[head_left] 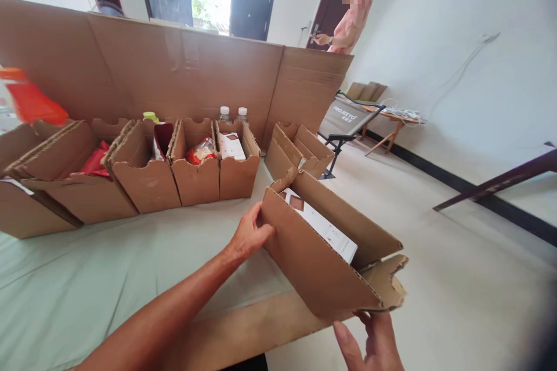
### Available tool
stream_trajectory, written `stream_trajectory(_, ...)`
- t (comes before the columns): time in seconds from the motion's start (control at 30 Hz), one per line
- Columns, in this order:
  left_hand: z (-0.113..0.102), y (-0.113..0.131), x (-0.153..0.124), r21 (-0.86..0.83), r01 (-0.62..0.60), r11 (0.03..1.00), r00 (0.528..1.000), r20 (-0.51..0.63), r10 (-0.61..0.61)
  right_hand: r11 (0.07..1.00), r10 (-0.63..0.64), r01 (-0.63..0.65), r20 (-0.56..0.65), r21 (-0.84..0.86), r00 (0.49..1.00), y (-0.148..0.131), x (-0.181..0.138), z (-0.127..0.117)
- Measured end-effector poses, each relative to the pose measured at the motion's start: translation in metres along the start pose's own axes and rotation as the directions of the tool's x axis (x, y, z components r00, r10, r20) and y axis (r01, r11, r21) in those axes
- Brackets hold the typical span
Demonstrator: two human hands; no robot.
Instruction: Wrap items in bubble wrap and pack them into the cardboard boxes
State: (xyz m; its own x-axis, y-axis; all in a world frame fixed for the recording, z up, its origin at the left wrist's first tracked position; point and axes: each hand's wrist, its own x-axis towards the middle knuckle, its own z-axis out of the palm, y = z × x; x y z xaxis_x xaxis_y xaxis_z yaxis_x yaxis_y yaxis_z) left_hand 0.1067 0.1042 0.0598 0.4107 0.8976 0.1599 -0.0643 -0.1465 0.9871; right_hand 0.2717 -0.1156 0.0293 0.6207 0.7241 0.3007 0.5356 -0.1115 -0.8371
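While clamping, at the green-clothed table (108, 266), a curled left hand (249, 236) over the end wall of a corrugated cardboard box (313, 266), flat white carton (324, 227) inside, touches its ragged corner from below with a half-open right hand (369, 343).

Noted two bare hands, uncovered from fingertips to wrist. Recorded left hand (249, 237) from the back: knuckles ridged, thumb and wrist bone plain to see. Traced it into a long, lean left forearm (174, 307), bare as far as the frame shows, tendons faintly lined along its length. Recorded right hand (369, 342) only in part: thumb, a few fingers, a strip of palm; wrist cut off by lower frame edge. Could not tell clothing.
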Motion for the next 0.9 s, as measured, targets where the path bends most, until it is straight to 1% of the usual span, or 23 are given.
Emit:
stream_trajectory(0.03, -0.001, 0.003, -0.010, 0.001, 0.009, 1.000, 1.000, -0.009, -0.009, 1.000, -0.012, 0.012, -0.020, 0.004, 1.000, -0.001, 0.002, 0.006)
stream_trajectory(0.1, -0.010, 0.006, -0.039, 0.012, 0.027, 1.000, 0.997, -0.073, -0.026, 0.998, -0.064, 0.065, -0.029, 0.010, 0.998, -0.003, 0.008, 0.017)
stream_trajectory(0.17, -0.026, 0.007, -0.071, 0.048, 0.044, 0.998, 0.981, -0.193, -0.034, 0.991, -0.132, 0.131, 0.045, 0.021, 0.990, -0.009, 0.017, 0.032)
stream_trajectory(0.2, -0.037, 0.006, -0.086, 0.080, 0.053, 0.995, 0.961, -0.275, -0.029, 0.986, -0.166, 0.162, 0.106, 0.050, 0.980, -0.014, 0.023, 0.043)
stream_trajectory(0.27, -0.060, 0.004, -0.107, 0.155, 0.080, 0.985, 0.894, -0.448, -0.002, 0.969, -0.229, 0.197, 0.239, 0.150, 0.944, -0.032, 0.037, 0.072)
stream_trajectory(0.33, -0.083, 0.000, -0.118, 0.219, 0.114, 0.969, 0.810, -0.585, 0.037, 0.941, -0.283, 0.187, 0.354, 0.282, 0.891, -0.055, 0.052, 0.105)
stream_trajectory(0.4, -0.103, -0.006, -0.122, 0.267, 0.138, 0.954, 0.734, -0.674, 0.083, 0.905, -0.332, 0.153, 0.437, 0.396, 0.836, -0.074, 0.069, 0.134)
stream_trajectory(0.43, -0.111, -0.010, -0.122, 0.290, 0.149, 0.945, 0.707, -0.700, 0.103, 0.892, -0.354, 0.141, 0.470, 0.430, 0.808, -0.079, 0.078, 0.143)
stream_trajectory(0.47, -0.119, -0.015, -0.123, 0.307, 0.159, 0.938, 0.690, -0.714, 0.117, 0.885, -0.368, 0.134, 0.492, 0.446, 0.789, -0.079, 0.087, 0.149)
stream_trajectory(0.5, -0.125, -0.020, -0.123, 0.318, 0.163, 0.934, 0.683, -0.719, 0.125, 0.886, -0.366, 0.132, 0.496, 0.444, 0.788, -0.076, 0.098, 0.151)
stream_trajectory(0.53, -0.130, -0.025, -0.124, 0.322, 0.164, 0.933, 0.685, -0.718, 0.127, 0.895, -0.344, 0.130, 0.476, 0.427, 0.810, -0.068, 0.112, 0.150)
stream_trajectory(0.57, -0.133, -0.030, -0.125, 0.319, 0.169, 0.932, 0.692, -0.712, 0.119, 0.907, -0.304, 0.118, 0.434, 0.404, 0.848, -0.057, 0.127, 0.145)
stream_trajectory(0.6, -0.135, -0.034, -0.127, 0.309, 0.182, 0.934, 0.703, -0.704, 0.095, 0.922, -0.242, 0.097, 0.361, 0.376, 0.900, -0.044, 0.145, 0.138)
stream_trajectory(0.63, -0.135, -0.037, -0.128, 0.289, 0.209, 0.934, 0.713, -0.699, 0.057, 0.934, -0.175, 0.066, 0.289, 0.351, 0.941, -0.030, 0.164, 0.131)
stream_trajectory(0.67, -0.134, -0.039, -0.130, 0.264, 0.248, 0.932, 0.719, -0.695, 0.006, 0.943, -0.110, 0.032, 0.221, 0.331, 0.969, -0.017, 0.185, 0.124)
stream_trajectory(0.7, -0.132, -0.039, -0.130, 0.235, 0.296, 0.926, 0.719, -0.692, -0.054, 0.948, -0.057, -0.001, 0.171, 0.317, 0.984, -0.004, 0.207, 0.117)
stream_trajectory(0.77, -0.126, -0.039, -0.131, 0.177, 0.360, 0.916, 0.708, -0.692, -0.144, 0.953, 0.019, -0.063, 0.149, 0.298, 0.989, 0.015, 0.248, 0.109)
stream_trajectory(0.8, -0.124, -0.039, -0.130, 0.159, 0.362, 0.919, 0.702, -0.695, -0.156, 0.952, 0.040, -0.089, 0.168, 0.294, 0.985, 0.021, 0.266, 0.108)
stream_trajectory(0.9, -0.121, -0.040, -0.127, 0.148, 0.311, 0.939, 0.691, -0.713, -0.117, 0.942, 0.042, -0.136, 0.295, 0.307, 0.955, 0.031, 0.307, 0.112)
